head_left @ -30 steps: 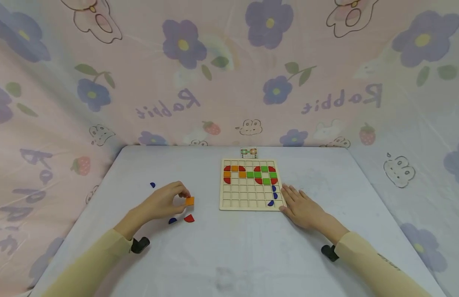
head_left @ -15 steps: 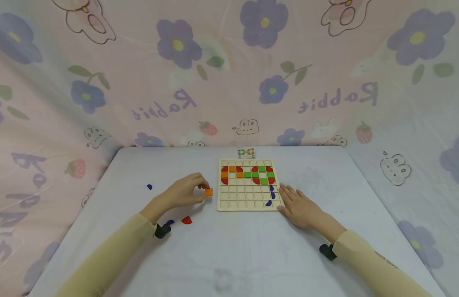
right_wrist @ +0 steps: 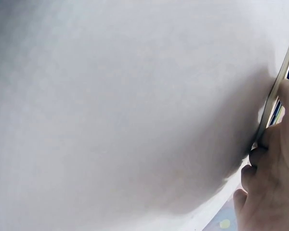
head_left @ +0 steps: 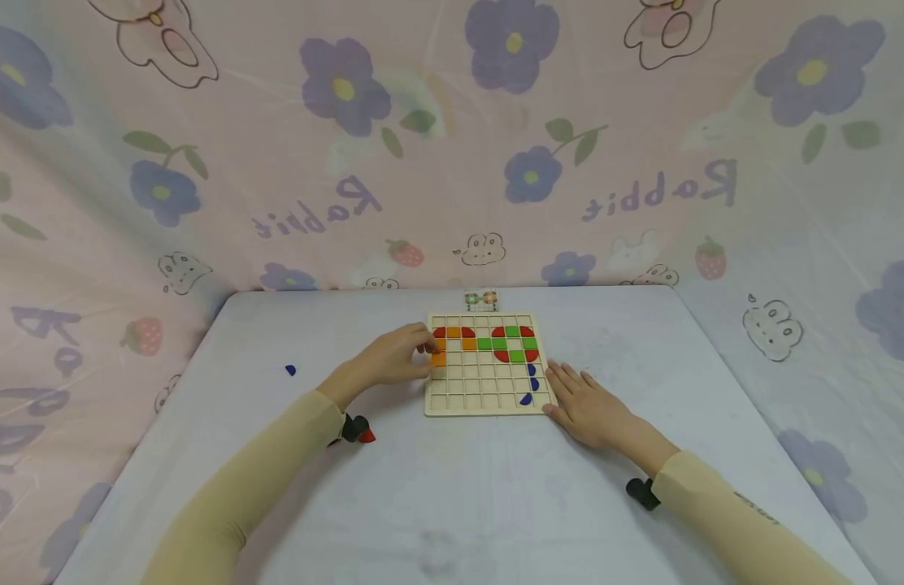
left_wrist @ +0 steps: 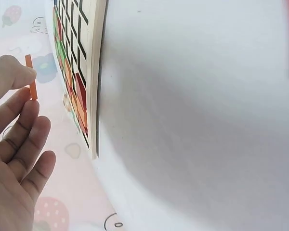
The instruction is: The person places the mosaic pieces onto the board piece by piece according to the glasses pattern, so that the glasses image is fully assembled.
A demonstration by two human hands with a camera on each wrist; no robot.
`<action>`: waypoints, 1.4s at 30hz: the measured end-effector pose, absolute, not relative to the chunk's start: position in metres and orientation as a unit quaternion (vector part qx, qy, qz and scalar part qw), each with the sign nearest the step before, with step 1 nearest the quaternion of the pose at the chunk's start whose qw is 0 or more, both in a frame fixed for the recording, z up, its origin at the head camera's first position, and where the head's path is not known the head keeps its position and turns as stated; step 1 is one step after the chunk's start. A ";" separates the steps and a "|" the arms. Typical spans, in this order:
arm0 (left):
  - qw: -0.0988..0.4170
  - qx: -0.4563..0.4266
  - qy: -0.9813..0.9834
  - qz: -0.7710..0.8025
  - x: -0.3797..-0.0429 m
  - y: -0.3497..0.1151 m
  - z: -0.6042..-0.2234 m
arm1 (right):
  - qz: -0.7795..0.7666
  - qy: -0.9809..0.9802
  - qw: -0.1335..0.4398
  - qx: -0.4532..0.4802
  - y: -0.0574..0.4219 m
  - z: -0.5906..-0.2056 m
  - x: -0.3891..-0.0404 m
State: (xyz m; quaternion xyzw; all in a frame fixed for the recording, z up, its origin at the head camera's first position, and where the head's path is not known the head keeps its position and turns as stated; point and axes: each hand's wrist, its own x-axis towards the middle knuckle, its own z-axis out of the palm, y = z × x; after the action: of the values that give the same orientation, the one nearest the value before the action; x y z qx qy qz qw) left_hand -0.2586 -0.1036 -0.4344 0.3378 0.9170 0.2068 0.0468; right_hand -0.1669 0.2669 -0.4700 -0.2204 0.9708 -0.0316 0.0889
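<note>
My left hand (head_left: 397,356) reaches over the left edge of the wooden grid board (head_left: 481,409). Between thumb and fingers it pinches a thin orange square tile (left_wrist: 32,78), held above the board in the left wrist view. The fingers hide part of the board's left column. Red, orange and green pieces form a pattern across the upper rows, including a green tile (head_left: 516,356). Several blue segments (head_left: 535,384) lie down the right side. My right hand (head_left: 594,410) rests with extended fingers against the board's right edge, holding no piece.
A small printed pattern card (head_left: 481,301) lies behind the board. A loose blue segment (head_left: 290,370) is on the white table at left. Nearer, a red quarter-round piece (head_left: 367,436) is partly covered by the left wrist camera (head_left: 355,427). A printed curtain hangs around the table.
My left hand has carried the orange tile rightward from the table to above the board's left column. My right hand stays at the board's right edge. The view has shifted slightly.
</note>
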 end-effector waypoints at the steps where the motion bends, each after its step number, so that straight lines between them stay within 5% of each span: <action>1: 0.049 0.338 0.917 0.206 -0.261 -0.101 -0.435 | -0.029 0.971 0.090 -0.219 0.267 -0.470 -0.167; 42: 0.089 0.340 0.927 0.129 -0.294 -0.064 -0.451 | -0.029 0.971 0.093 -0.217 0.267 -0.468 -0.167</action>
State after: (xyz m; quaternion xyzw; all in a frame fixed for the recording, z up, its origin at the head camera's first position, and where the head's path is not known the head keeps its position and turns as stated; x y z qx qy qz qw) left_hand -0.2935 -0.0643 -0.4515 0.3399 0.9273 0.1286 0.0894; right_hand -0.1669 0.2669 -0.4680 -0.2172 0.9713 -0.0289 0.0926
